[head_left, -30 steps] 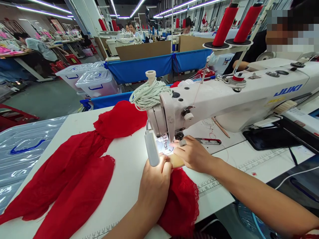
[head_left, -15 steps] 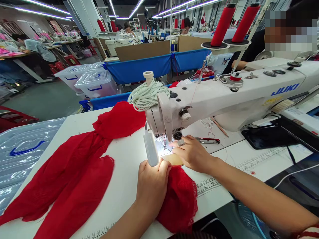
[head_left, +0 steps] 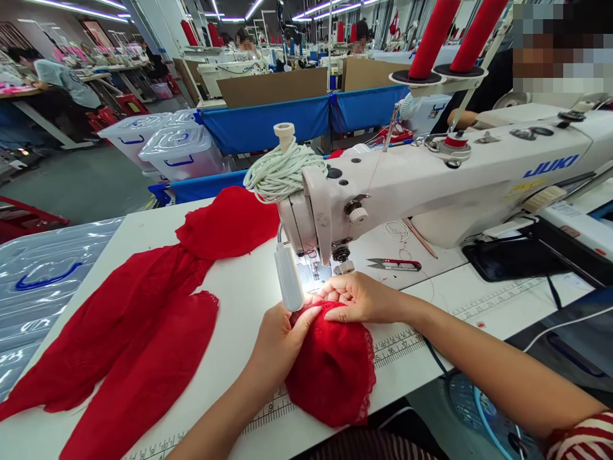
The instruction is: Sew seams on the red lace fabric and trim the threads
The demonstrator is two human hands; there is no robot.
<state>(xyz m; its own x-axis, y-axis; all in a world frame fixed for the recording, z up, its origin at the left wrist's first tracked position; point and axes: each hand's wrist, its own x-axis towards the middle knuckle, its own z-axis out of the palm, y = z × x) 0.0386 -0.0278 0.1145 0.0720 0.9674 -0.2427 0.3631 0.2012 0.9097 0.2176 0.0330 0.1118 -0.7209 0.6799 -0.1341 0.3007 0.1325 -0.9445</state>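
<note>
A white JUKI sewing machine (head_left: 431, 185) stands on the white table (head_left: 239, 300). Its needle area (head_left: 316, 271) is lit by a small lamp (head_left: 288, 278). In front of the needle lies a bunched piece of red lace fabric (head_left: 332, 370), reaching to the table's front edge. My left hand (head_left: 280, 335) pinches the top of this lace, fingers closed on it. My right hand (head_left: 357, 298) presses and grips the same lace edge just right of the left hand, below the presser foot.
A long spread of red fabric (head_left: 134, 332) lies on the table's left half. Thread snips (head_left: 393, 263) rest right of the needle. A coil of white cord (head_left: 282, 172) sits on the machine head. Two red thread cones (head_left: 433, 38) stand behind. Another person sits at back right.
Both hands drew back from under the presser foot toward me, pulling the red lace up onto the table. The tan piece under my right hand is no longer visible.
</note>
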